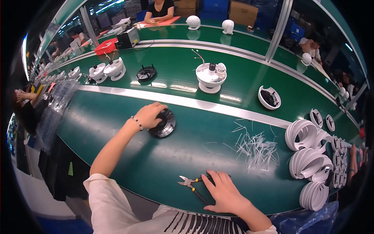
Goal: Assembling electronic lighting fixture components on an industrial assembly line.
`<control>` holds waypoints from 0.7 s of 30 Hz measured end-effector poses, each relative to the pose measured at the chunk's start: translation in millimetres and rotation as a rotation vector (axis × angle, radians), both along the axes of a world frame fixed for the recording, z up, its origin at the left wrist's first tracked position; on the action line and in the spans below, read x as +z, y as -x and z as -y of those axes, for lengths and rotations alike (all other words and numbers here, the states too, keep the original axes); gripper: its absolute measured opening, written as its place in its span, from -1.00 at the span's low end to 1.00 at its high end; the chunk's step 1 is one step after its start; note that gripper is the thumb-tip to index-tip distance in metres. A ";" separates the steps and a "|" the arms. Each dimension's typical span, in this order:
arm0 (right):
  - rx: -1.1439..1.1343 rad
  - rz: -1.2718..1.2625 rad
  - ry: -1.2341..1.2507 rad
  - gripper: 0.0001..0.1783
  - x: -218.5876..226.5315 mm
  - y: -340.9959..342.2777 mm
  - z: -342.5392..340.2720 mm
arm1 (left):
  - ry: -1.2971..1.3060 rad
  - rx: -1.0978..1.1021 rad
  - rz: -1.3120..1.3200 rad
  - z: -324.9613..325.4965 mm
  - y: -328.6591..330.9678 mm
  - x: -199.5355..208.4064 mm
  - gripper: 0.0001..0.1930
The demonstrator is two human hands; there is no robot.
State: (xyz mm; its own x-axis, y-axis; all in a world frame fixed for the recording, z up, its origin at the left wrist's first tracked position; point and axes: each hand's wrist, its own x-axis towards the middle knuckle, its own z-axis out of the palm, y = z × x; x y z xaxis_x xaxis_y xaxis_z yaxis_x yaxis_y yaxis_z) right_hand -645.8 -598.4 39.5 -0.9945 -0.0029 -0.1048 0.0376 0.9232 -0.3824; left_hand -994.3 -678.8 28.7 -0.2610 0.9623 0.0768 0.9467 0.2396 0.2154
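Note:
My left hand (150, 116) grips the edge of a black round plastic part (165, 124), with its fingers over the far side. The part is low over the green work surface, with ridges around its shiny face. Near the front edge, my right hand (226, 193) lies with its fingers stretched and the thumb apart. It touches the handles of a pair of side cutters (188, 182), black with yellow bands. Their jaws are spread and point left; part of the upper handle is under my fingers.
Trimmed clear plastic strips (257, 150) lie in a loose pile. Stacks of white curved shells (311, 162) stand at the right. Beyond a pale rail are a white domed housing (210, 76) with wires, a black round base (146, 73) and a white shell (269, 97). Another person (159, 11) sits across.

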 end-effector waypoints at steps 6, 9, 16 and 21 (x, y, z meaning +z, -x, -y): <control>0.009 -0.069 -0.158 -0.37 22.5 7.5 -5.0 | -0.060 -0.035 0.078 -6.0 19.4 31.5 -0.28; -0.055 -0.188 -0.420 -0.57 57.0 22.7 -11.9 | -0.253 -0.100 0.024 -21.7 39.5 47.4 -0.39; -0.040 -0.705 -1.099 -0.77 165.7 130.2 -135.4 | -0.462 -0.081 0.044 -97.9 41.4 56.6 -0.68; -0.006 -0.328 -1.349 -0.83 167.6 223.3 -194.3 | -0.438 0.166 0.223 -150.8 39.0 31.6 -0.79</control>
